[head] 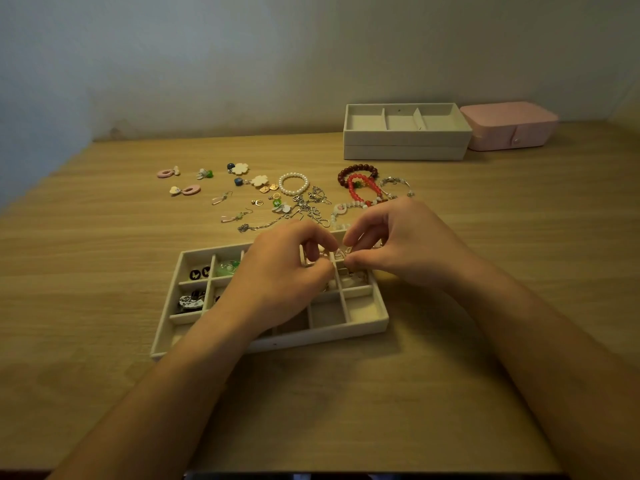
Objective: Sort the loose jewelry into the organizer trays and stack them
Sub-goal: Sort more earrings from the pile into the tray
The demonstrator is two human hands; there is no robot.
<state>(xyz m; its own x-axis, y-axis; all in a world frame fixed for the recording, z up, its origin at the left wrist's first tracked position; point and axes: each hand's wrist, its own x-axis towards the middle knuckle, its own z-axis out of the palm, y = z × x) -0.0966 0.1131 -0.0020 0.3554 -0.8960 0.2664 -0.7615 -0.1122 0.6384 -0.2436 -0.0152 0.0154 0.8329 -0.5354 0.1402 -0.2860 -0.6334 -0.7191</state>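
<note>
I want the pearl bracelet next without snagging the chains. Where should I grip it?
Probably put the grip on the far arc of the pearl bracelet, coming from above, one finger inside the loop: it lies flat, and the silver chains crowd its near right edge.

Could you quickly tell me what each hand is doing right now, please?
Left hand: fingers curled, pinching a small silver piece over the tray.
Right hand: pinching the same small silver piece from the other side.
</note>
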